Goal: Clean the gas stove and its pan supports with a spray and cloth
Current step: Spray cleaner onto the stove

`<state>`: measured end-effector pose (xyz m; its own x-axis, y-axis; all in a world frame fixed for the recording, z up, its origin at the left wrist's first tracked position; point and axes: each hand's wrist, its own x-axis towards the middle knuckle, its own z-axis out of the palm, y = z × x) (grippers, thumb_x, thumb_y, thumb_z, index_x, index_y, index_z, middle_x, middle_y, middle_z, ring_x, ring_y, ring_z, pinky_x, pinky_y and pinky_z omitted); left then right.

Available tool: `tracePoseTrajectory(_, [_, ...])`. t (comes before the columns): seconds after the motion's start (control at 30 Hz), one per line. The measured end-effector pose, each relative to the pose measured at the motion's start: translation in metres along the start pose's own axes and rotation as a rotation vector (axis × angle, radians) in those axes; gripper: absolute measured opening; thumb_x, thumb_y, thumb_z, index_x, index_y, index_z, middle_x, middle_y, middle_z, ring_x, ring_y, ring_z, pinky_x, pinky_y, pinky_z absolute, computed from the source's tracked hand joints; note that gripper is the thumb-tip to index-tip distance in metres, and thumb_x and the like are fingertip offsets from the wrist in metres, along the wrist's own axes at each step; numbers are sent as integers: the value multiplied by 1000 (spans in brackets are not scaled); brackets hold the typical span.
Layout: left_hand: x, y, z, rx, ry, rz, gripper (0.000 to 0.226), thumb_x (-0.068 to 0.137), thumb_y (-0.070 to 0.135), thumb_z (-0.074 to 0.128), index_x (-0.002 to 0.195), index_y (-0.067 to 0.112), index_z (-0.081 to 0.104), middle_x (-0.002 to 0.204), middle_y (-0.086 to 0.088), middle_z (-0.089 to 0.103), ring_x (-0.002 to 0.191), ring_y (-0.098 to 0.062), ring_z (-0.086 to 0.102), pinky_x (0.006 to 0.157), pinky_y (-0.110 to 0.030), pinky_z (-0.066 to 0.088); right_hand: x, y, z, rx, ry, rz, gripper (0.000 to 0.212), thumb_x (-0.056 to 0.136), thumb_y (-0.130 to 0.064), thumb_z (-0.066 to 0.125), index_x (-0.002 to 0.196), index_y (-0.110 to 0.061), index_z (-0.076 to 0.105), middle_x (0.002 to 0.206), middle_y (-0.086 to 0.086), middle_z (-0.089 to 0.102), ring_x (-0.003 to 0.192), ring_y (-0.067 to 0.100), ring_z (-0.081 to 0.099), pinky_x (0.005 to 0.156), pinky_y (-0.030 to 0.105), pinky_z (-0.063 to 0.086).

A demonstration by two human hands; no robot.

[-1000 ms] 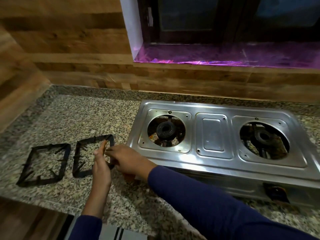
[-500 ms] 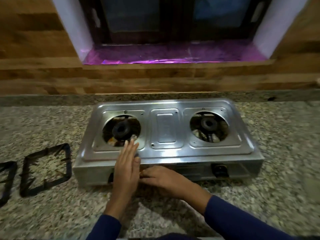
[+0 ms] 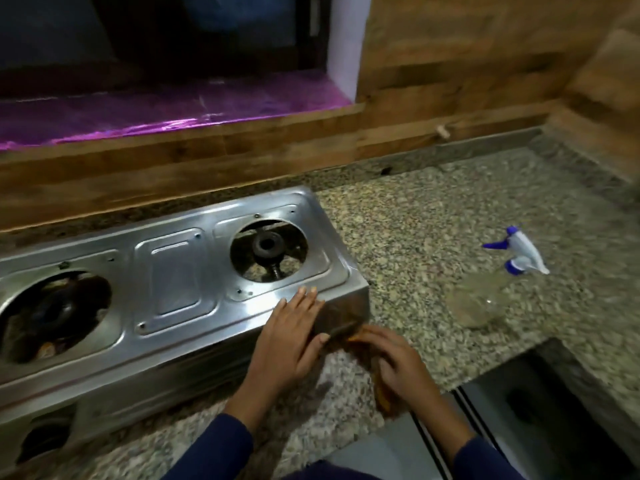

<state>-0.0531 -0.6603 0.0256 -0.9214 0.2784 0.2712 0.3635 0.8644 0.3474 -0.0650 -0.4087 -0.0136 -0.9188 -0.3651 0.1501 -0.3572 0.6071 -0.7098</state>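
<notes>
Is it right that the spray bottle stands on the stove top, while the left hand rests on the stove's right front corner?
Not quite. The head view shows the spray bottle on the granite counter, right of the stove and apart from it. The left hand does rest on the stove's right front corner.

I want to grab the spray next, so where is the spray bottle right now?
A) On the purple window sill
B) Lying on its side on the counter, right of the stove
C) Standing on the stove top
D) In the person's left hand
B: the spray bottle lies tipped over on the granite counter, right of the stove, touched by neither hand.
</notes>
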Motion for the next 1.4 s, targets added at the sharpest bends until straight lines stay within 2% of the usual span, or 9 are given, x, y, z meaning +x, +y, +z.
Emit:
tracePoseTrajectory(0.3, [7, 9, 20, 137, 7, 5, 60, 99, 42, 43, 150, 13, 36, 159, -4, 30, 149, -17, 23, 119, -45, 25, 27, 58, -43, 100, 165, 468, 37, 95, -16, 62, 131, -12, 59, 134, 2, 58, 125, 18, 52, 104, 28, 39])
tracePoseTrajectory(0.43, [7, 6, 22, 170, 10, 20, 61, 99, 43, 39, 151, 12, 34, 160, -4, 28, 149, -19, 24, 119, -44, 23, 20, 63, -74, 326, 709, 685, 25, 90, -25, 67, 115, -21, 64, 115, 0, 66, 106, 21, 63, 85, 32, 53])
tracePoseTrajectory(0.53, [6, 6, 27, 193, 30, 24, 61, 98, 42, 40, 150, 11, 36, 160, -6, 30, 148, -21, 27, 119, -45, 24, 26, 75, -113, 452, 983, 820, 55, 81, -26, 76, 126, -25, 45, 131, 7, 51, 113, 27, 58, 82, 37, 56])
tracePoseTrajectory(0.63, [6, 6, 27, 210, 34, 33, 62, 97, 41, 42, 150, 10, 37, 159, -7, 31, 148, -22, 28, 118, -46, 25, 38, 78, -146, 543, 897, 742, 74, 81, -26, 78, 140, -32, 33, 146, 3, 40, 123, 20, 48, 89, 41, 53])
tracePoseTrajectory(0.7, [6, 6, 26, 216, 21, 37, 62, 97, 41, 42, 151, 10, 35, 160, -7, 30, 148, -22, 27, 118, -46, 24, 45, 71, -158, 590, 806, 650, 61, 85, -19, 75, 135, -24, 41, 128, 0, 55, 108, 13, 56, 88, 38, 54])
tracePoseTrajectory(0.87, [5, 6, 18, 199, -29, 37, 62, 98, 43, 38, 151, 11, 34, 160, -5, 28, 149, -20, 25, 120, -43, 22, 46, 62, -158, 54, 539, 381, 63, 76, -22, 78, 133, -25, 50, 94, 0, 62, 77, 16, 60, 64, 31, 52])
tracePoseTrajectory(1.07, [8, 10, 1, 0, -98, 2, 62, 101, 52, 26, 154, 20, 29, 162, 5, 22, 151, -7, 12, 122, -39, 14, 64, 7, -144, 115, 664, 220, 45, 68, 6, 62, 104, -20, 57, 115, 10, 47, 92, 22, 55, 72, 5, 42])
tracePoseTrajectory(1.2, [-8, 2, -23, -221, -20, -99, 62, 99, 56, 28, 154, 27, 27, 162, 10, 18, 150, -2, 8, 123, -31, 9, 64, -40, -130, 308, 591, 133, 23, 82, -18, 66, 105, -21, 64, 99, -2, 64, 90, 27, 62, 73, 44, 58])
tracePoseTrajectory(1.4, [-68, -51, -59, -185, 128, -254, 60, 100, 52, 32, 153, 25, 30, 162, 6, 22, 151, -9, 12, 123, -41, 17, 76, -119, -62, 534, 202, 128, 44, 84, -52, 59, 92, -10, 68, 84, 18, 67, 68, 31, 63, 57, 42, 46])
